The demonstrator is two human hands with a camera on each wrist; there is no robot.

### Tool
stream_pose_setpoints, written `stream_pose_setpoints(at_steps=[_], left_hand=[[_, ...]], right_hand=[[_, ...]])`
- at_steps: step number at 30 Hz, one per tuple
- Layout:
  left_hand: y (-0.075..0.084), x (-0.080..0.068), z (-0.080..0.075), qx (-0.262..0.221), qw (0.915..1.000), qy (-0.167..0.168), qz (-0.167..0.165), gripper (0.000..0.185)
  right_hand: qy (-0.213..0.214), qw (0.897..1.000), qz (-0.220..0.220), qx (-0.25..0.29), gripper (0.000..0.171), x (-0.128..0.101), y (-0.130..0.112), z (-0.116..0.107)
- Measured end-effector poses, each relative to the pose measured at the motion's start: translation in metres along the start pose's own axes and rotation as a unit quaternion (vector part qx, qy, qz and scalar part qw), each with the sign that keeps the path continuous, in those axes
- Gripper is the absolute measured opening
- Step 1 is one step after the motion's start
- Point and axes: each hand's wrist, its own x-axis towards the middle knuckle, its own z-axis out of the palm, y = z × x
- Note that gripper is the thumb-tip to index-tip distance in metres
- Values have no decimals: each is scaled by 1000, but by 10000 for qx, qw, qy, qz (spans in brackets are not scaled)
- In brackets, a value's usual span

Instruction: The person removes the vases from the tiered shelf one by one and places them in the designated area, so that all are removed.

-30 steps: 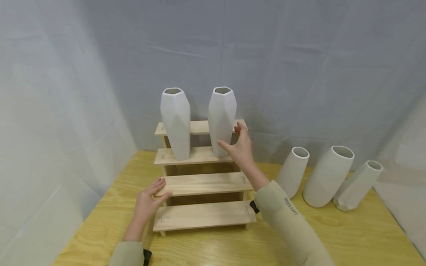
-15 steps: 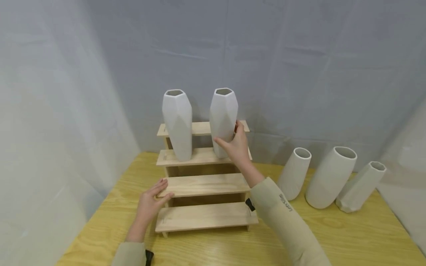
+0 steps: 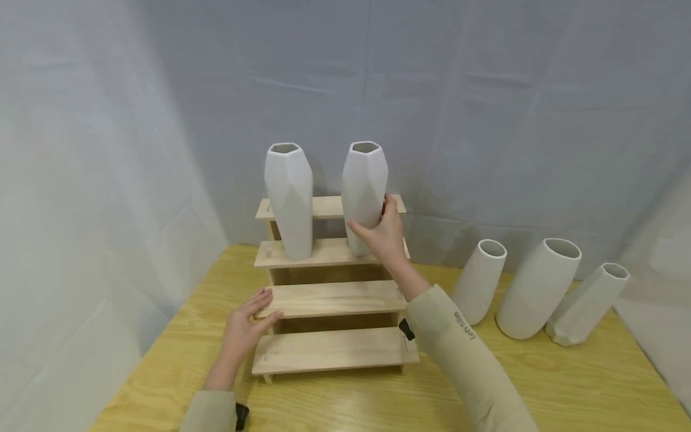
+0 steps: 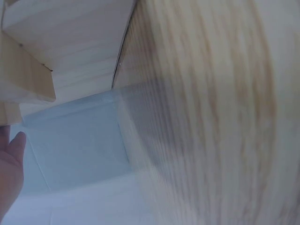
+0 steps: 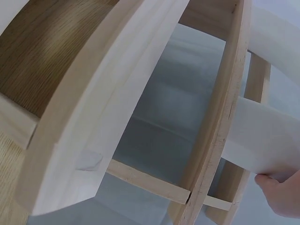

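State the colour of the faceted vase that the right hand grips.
White, matte and unpatterned: the faceted vase in the right hand shows best in the head view.

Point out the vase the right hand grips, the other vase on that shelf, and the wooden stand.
Gripped vase (image 3: pixel 364 180), head view, upper body.
Other vase (image 3: pixel 288 198), head view, middle of body.
Wooden stand (image 3: pixel 332 351), head view, lowest step's top board.

Pale wooden shelf boards (image 5: pixel 117 93) close up; fingertips (image 5: pixel 281 194) touch white vase (image 5: pixel 262 136) at right.
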Motion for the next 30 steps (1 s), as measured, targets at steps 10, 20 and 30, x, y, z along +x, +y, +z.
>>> stream_pose_setpoints(at_steps=[10,20,30], left_hand=[[-2,2,1,-25,10000,-80,-8,48],[-3,6,5,6,10000,-71,61,47],[-1,4,7,-101,9999,-101,24,47]], right_hand=[[237,9996,-164,26,78,0,5,-2],[544,9985,28,97,81,-6,7,-10],[618,9978,94,218,79,-23,3,-32]])
